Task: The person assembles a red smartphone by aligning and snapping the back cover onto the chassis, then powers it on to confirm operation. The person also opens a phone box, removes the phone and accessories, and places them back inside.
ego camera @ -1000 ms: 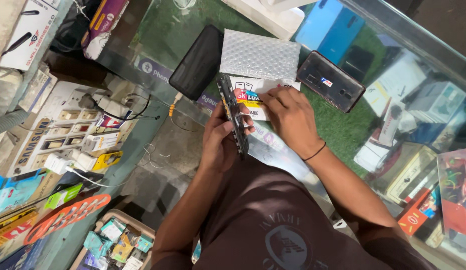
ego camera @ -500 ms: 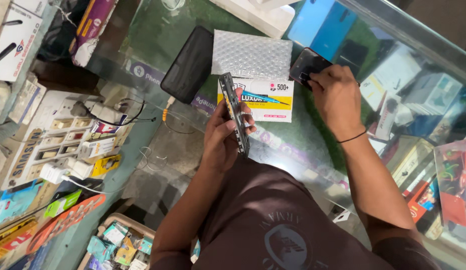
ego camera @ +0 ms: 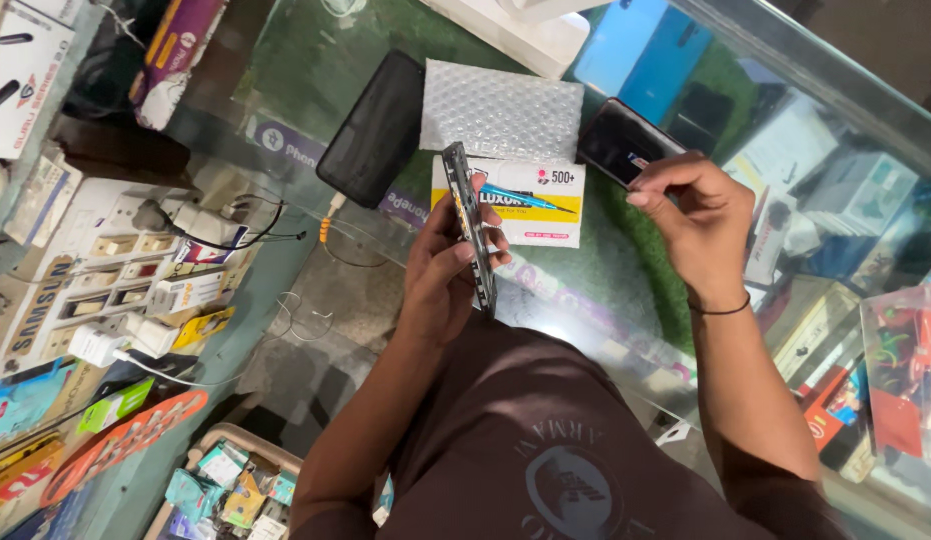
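Right hand (ego camera: 686, 215) now lifts off the dark phone (ego camera: 626, 143), fingers pinched, seemingly empty, right of the white card box (ego camera: 546, 215). Left hand (ego camera: 448, 265) keeps gripping the opened phone (ego camera: 471, 225) edge-on, just left of that box; handling stays with it.

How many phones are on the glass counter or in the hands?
3: a black phone lying left of the bubble wrap, one under the right hand, one edge-on in the left hand. Others may be hidden.

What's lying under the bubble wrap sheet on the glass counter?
The bubble wrap sheet lies over the top edge of a white and yellow card. Both rest on the glass counter. Whatever else it covers is hidden.
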